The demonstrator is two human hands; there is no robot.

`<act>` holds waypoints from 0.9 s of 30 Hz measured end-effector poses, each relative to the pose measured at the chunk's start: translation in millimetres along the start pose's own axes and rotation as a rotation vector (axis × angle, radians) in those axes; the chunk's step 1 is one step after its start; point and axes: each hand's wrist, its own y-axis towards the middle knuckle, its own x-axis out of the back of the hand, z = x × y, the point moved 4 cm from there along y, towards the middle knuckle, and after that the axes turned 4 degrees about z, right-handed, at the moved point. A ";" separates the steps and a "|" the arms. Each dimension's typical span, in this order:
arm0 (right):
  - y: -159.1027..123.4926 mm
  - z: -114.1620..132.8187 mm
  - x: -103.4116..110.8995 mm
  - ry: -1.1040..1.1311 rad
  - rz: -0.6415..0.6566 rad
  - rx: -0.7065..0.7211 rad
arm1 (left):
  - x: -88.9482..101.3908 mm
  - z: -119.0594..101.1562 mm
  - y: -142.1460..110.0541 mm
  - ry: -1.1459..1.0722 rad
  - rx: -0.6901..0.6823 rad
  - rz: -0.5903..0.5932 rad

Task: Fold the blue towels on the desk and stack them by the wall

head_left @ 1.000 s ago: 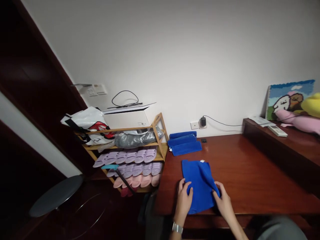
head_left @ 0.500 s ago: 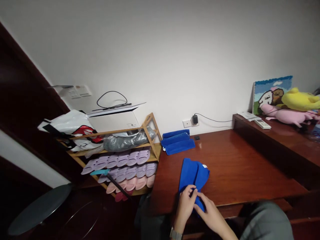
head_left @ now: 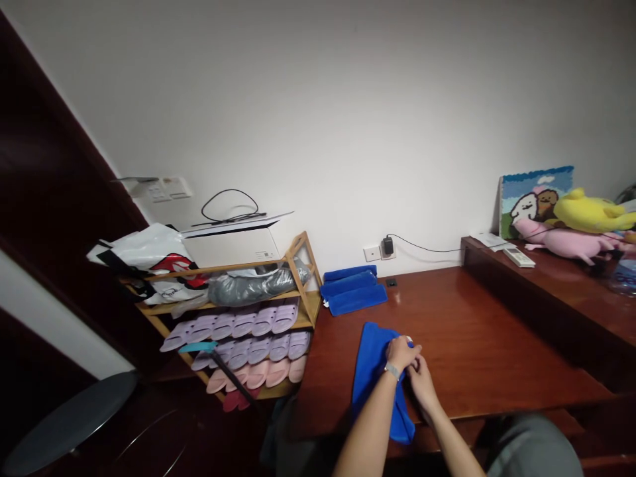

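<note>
Wall: matte, pale grey-white. Desk: glossy reddish-brown wood [head_left: 477, 338], its near part bearing the soft blue cloth [head_left: 370, 371], partly folded, with a lower corner at the front edge. Left of desk: light wooden slatted shoe rack [head_left: 311, 298] with smooth lilac and pink slippers [head_left: 243, 322]. Behind cloth: folded blue cloths [head_left: 352, 288], flat strips lying side by side, near the wall. Left hand [head_left: 401, 352] and right hand [head_left: 420, 379] close together at the cloth's right edge, fingers curled; exact grip cannot be told, fingertips being hidden.
</note>
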 end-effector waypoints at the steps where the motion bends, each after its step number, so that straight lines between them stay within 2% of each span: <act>1: -1.6 -0.3 -4.5 0.014 0.003 0.006 | -3.1 3.9 0.8 -0.014 0.025 -0.009; 4: -2.3 -1.2 -9.7 -0.028 0.027 -0.032 | -2.5 19.7 -0.1 -0.108 0.064 -0.061; 8: 14.6 2.3 -2.4 -0.255 0.115 -0.200 | 17.3 41.5 -7.8 -0.294 0.034 -0.168; 12: 36.5 15.2 7.9 -0.451 0.178 -0.275 | 48.8 56.7 -23.0 -0.448 -0.024 -0.251; 16: 45.8 36.8 15.8 -0.644 0.192 -0.232 | 95.2 60.5 -36.4 -0.560 -0.105 -0.327; 19: 54.6 64.8 33.6 -0.696 0.204 -0.158 | 148.3 58.1 -41.5 -0.600 -0.168 -0.364; 21: 65.4 93.6 59.8 -0.693 0.218 -0.122 | 195.4 55.7 -44.5 -0.602 -0.205 -0.402; 24: 84.9 156.5 122.8 -0.657 0.219 -0.047 | 277.7 52.6 -53.7 -0.585 -0.248 -0.521; 27: 95.3 237.2 203.1 -0.673 0.068 0.208 | 353.5 48.6 -71.5 -0.537 -0.283 -0.649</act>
